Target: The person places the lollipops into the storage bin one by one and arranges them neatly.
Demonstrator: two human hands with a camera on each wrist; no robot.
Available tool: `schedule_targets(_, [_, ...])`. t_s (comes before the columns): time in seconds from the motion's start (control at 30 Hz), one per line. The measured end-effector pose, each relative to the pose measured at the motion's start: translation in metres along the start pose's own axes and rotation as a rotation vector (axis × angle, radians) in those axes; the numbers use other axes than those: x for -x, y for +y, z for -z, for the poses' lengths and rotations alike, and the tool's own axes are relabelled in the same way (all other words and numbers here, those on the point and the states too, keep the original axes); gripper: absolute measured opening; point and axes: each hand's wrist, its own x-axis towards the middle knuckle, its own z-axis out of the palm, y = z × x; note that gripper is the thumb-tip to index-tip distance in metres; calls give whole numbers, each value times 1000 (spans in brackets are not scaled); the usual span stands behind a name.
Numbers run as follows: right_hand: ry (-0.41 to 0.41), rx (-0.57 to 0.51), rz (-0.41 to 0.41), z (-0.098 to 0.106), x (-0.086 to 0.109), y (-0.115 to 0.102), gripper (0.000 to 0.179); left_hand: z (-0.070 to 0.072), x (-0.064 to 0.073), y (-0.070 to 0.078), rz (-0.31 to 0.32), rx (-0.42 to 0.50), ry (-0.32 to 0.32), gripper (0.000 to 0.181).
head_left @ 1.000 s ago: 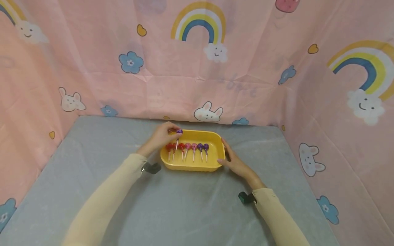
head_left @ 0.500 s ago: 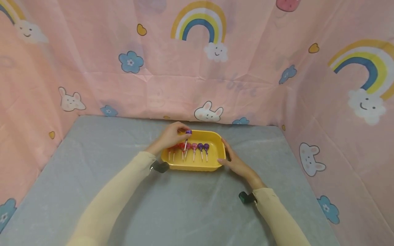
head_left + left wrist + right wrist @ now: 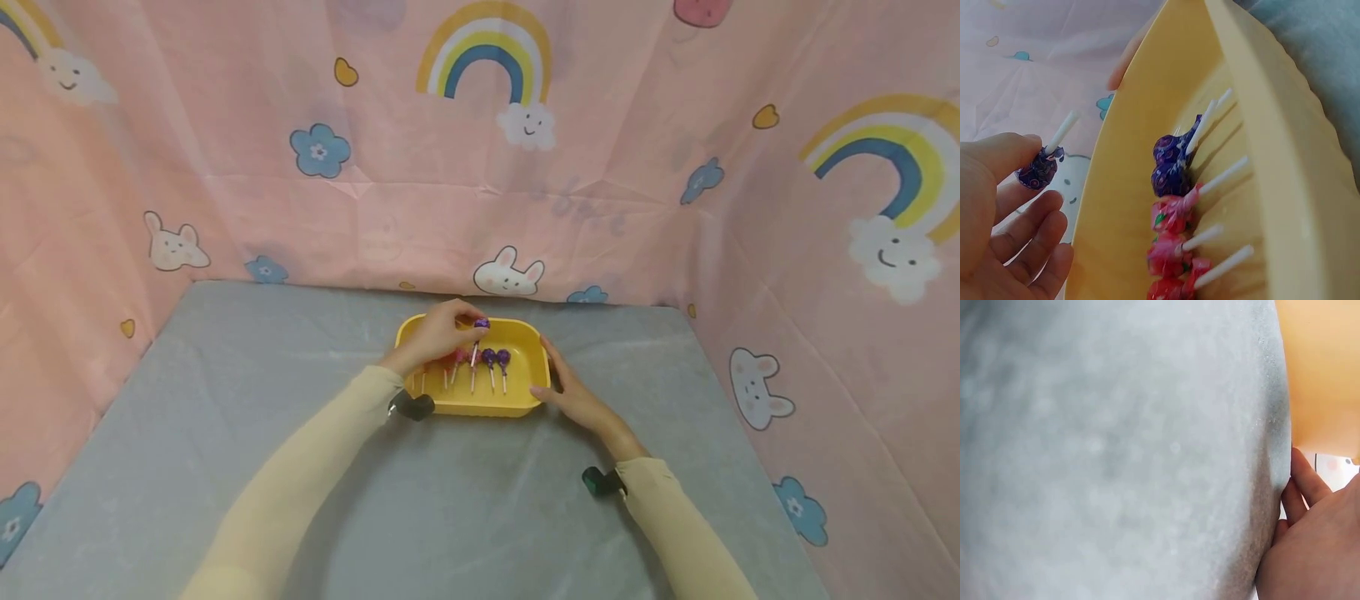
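Observation:
My left hand (image 3: 435, 333) pinches a purple-wrapped lollipop (image 3: 1040, 169) by its round head, between thumb and index finger. Its white stick points down over the yellow tray (image 3: 521, 337) in the head view. In the tray lies a row of lollipops: two purple lollipops (image 3: 1172, 162) on the right, then pink lollipops (image 3: 1169, 214), then a red lollipop (image 3: 1166, 290). The left hand covers the row's left end in the head view. At the tray's right end, my right hand (image 3: 581, 404) holds its wall, thumb over the rim and fingers outside.
A grey cloth (image 3: 480, 508) covers the table beneath the tray. Pink printed fabric (image 3: 622, 167) hangs close behind it and at both sides. Dark wrist cameras (image 3: 412, 406) sit on both wrists.
My left hand has moved to the right above the tray with the purple lollipop, from over the red lollipops to over the pink ones. The right hand and tray have stayed nearly still.

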Motion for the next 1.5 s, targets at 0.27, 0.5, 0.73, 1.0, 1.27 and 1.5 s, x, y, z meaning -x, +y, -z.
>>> schedule_targets(0.27, [-3,2,3,1,0,0,89,-12,-6,6,6,36,-35,31])
schedule_targets(0.5, [-13,-4,14,2,1,1,88,-26,-13,8,-2,25,-43,35])
schedule_targets(0.73, [-13,-19,26,1,1,2,86,-37,-18,8,-14,40,-44,37])
schedule_targets(1.0, [-15,-20,57,1,1,3,86,-47,-23,6,-27,25,-47,36])
schedule_targets(1.27, [-20,-29,41,1,1,2,85,-51,-24,11,-10,20,-58,34])
schedule_targets(1.5, [-21,-31,39,1,1,1,85,-57,-27,9,-42,16,-76,33])
